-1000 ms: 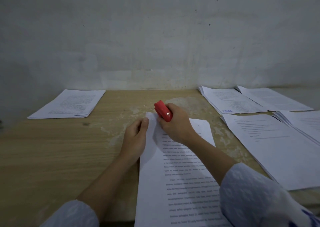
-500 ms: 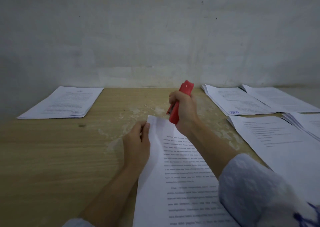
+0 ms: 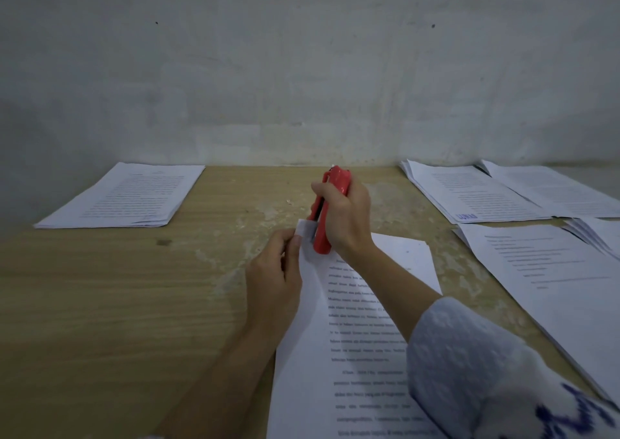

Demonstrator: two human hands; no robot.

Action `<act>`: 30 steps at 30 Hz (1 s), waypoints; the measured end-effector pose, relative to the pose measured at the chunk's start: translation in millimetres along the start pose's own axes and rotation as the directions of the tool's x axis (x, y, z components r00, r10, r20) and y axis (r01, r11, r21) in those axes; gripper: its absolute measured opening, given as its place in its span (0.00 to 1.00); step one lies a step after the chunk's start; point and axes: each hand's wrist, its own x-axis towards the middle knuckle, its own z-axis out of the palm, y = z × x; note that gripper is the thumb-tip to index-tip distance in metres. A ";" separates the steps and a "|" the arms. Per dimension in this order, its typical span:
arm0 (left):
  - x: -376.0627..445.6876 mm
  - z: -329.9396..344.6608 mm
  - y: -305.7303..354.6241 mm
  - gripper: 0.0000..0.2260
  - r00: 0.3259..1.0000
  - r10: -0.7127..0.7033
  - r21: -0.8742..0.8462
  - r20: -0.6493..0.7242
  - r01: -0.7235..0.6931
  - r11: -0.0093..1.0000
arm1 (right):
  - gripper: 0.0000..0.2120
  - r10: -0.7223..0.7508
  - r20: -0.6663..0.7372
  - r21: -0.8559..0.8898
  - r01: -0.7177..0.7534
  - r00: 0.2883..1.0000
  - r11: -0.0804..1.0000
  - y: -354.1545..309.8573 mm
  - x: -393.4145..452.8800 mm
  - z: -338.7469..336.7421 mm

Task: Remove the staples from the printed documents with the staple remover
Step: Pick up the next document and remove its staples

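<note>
A printed document (image 3: 355, 331) lies on the wooden table (image 3: 117, 297) in front of me, its top left corner lifted. My left hand (image 3: 273, 277) pinches that raised corner between thumb and fingers. My right hand (image 3: 345, 217) grips the red staple remover (image 3: 327, 210), held nearly upright with its lower end down at the lifted corner. The staple itself is too small to make out.
One stack of printed pages (image 3: 124, 197) lies at the far left by the wall. Several more documents (image 3: 469, 193) and loose pages (image 3: 550, 277) cover the right side of the table. A grey wall (image 3: 302, 69) closes off the back edge.
My right hand raised the red tool from lying over the page to nearly upright, then brought its lower end down onto the corner. My left hand lifted that corner off the table.
</note>
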 end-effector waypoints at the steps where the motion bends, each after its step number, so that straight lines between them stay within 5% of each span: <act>1: -0.5 0.7 0.5 0.07 1.000 -0.003 -0.002 0.000 0.003 1.000 | 0.09 0.003 -0.007 -0.006 -0.003 1.000 1.000 0.5 0.7 -0.9; 30: 1.2 2.4 -0.1 0.05 1.000 -0.024 -0.033 0.016 0.024 0.999 | 0.09 -0.012 0.058 -0.106 0.018 0.998 0.994 -0.1 5.3 -3.0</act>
